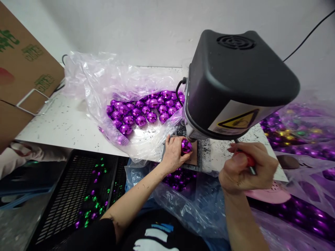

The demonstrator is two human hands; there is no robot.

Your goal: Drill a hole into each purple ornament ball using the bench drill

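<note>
While our left hand (175,153) holds a purple ball (186,146) between thumb and fingers, it sits over the brown pad (193,157) at the foot of the black machine (240,80). Our right hand (248,169) is curled round a red handle (247,159) — fingers closed on it. Left of the machine, more purple balls (141,120) lie in clear plastic (96,87) on the white table (65,118) — a cardboard box (26,69) beyond.

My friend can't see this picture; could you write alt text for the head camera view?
A person's left hand holds a shiny purple faceted ball beneath a boxy black machine, while the right hand grips a red and silvery lever. Similar purple balls lie beyond in clear crinkled plastic.
</note>
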